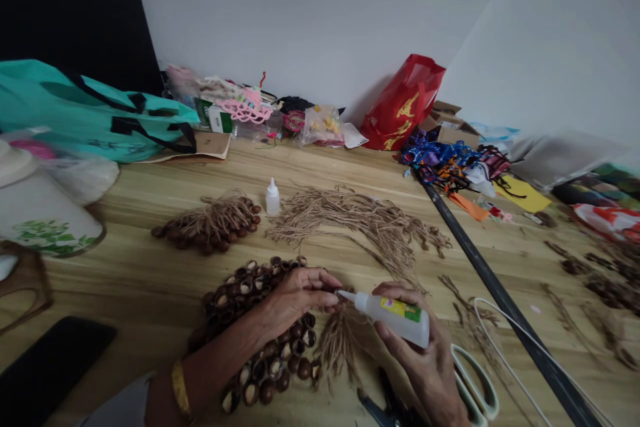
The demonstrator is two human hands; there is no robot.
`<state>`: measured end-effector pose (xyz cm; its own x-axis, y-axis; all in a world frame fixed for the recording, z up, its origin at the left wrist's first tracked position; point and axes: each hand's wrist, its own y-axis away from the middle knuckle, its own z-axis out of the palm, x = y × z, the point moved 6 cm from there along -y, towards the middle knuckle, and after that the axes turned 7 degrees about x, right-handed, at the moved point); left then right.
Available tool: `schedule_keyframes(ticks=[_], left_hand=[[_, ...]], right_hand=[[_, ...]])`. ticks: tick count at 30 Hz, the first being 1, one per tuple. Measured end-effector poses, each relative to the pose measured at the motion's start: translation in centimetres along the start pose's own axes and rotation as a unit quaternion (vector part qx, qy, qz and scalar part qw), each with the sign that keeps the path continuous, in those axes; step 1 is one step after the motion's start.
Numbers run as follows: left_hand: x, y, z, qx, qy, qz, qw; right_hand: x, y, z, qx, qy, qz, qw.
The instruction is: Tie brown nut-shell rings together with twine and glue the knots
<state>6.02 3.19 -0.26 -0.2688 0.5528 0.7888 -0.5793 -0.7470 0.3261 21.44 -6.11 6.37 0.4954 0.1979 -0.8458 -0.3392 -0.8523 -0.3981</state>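
Note:
My left hand (295, 297) is closed in a pinch on a small brown nut shell, held just over a pile of hollow nut shells (260, 327) on the wooden table (130, 280). My right hand (425, 360) is wrapped round a small white glue bottle (395, 313) with a yellow-green label. Its nozzle points left and touches the piece in my left fingers. A short bundle of brown twine pieces (340, 347) lies below the two hands.
Further back lie a larger heap of twine (360, 220), a bunch of strung shells (210, 227) and a second small white bottle (273, 198). Scissors (475, 387) lie by my right wrist. A teal bag (90, 113), a red bag (403, 103) and a black phone (50, 367) sit around.

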Motion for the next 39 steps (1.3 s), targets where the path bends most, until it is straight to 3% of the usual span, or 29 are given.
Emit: schedule_keyframes(ticks=[9, 15, 23, 39], left_hand=[[0.0, -0.1, -0.1, 0.0, -0.011, 0.001, 1.0], [0.0, -0.1, -0.1, 0.003, -0.013, 0.004, 1.0], [-0.1, -0.1, -0.1, 0.001, -0.006, 0.003, 1.0], [0.1, 0.0, 0.1, 0.0, -0.007, -0.006, 1.0]], right_hand=[[0.2, 0.2, 0.2, 0.004, 0.004, 0.017, 1.0], [0.4, 0.0, -0.4, 0.047, -0.009, 0.028, 0.998], [0.9, 0.4, 0.2, 0.017, -0.013, 0.038, 0.999], [1.2, 0.5, 0.0, 0.028, -0.026, 0.054, 0.998]])
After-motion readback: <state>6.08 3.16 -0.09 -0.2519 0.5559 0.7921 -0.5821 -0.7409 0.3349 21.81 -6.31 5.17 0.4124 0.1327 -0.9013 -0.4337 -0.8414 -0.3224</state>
